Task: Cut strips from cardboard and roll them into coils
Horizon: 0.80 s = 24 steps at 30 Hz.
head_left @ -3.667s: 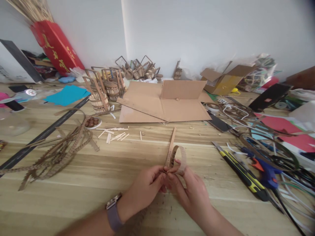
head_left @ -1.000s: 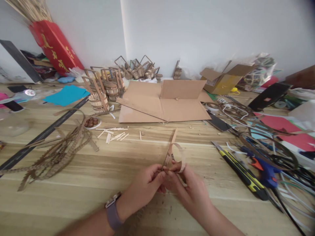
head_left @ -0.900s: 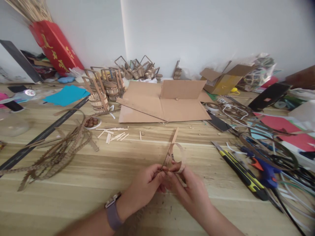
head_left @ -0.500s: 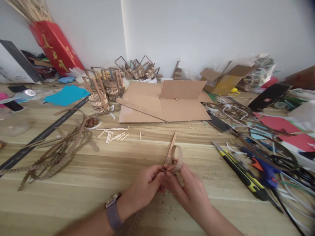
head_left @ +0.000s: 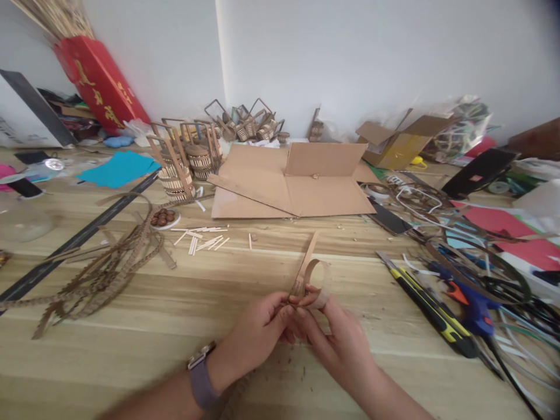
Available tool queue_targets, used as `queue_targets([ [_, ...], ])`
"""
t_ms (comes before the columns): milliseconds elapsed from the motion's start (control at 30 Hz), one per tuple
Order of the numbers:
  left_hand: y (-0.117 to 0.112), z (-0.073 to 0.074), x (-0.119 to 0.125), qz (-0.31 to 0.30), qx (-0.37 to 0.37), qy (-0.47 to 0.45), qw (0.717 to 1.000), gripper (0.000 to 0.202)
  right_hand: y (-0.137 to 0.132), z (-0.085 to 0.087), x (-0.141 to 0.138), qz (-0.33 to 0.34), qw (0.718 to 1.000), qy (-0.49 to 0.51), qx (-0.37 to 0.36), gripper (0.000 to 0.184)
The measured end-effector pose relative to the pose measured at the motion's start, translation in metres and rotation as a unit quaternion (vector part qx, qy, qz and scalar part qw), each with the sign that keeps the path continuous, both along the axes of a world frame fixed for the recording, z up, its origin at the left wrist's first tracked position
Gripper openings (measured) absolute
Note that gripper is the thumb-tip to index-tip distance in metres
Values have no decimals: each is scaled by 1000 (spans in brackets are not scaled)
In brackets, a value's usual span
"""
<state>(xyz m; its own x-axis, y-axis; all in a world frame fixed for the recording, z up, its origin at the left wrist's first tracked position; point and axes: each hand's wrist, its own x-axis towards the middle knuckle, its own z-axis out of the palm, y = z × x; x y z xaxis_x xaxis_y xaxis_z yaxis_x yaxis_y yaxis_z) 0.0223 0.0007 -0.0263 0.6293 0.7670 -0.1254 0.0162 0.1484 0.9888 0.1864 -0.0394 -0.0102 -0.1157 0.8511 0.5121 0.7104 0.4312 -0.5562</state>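
At the front middle of the table my left hand point(head_left: 265, 321) and my right hand point(head_left: 335, 329) meet, fingertips pinched together. Between them is a thin brown strip point(head_left: 308, 256); one straight end points up and away from me. A loop of brown strip point(head_left: 322, 277) curls up over my right fingers. My fingers hide the spot where the strips meet. A watch with a purple band sits on my left wrist. Small dark crumbs lie on the wood below my hands.
Notched brown strips point(head_left: 109, 262) and small pale sticks point(head_left: 201, 240) lie left, near a dish of brown balls point(head_left: 163, 218). Little woven baskets point(head_left: 175, 184) and flattened cardboard point(head_left: 258, 169) stand behind. A utility knife point(head_left: 431, 303) and blue glue gun point(head_left: 476, 309) lie right.
The looped strip has turned and leaned slightly to the right over my right fingers. The straight strip's tip has shifted a little right and up. Both hands keep nearly the same place.
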Motion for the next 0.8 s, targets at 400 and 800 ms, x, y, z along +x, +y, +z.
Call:
queue_targets([
  [400,0,4,0,-2,21,14,1000,45,0,1,1,-16,1000,3,-1,9],
  [800,2,7,-3,-18,34,33,999,42,1,5,1,-62,992,96,-60,9],
])
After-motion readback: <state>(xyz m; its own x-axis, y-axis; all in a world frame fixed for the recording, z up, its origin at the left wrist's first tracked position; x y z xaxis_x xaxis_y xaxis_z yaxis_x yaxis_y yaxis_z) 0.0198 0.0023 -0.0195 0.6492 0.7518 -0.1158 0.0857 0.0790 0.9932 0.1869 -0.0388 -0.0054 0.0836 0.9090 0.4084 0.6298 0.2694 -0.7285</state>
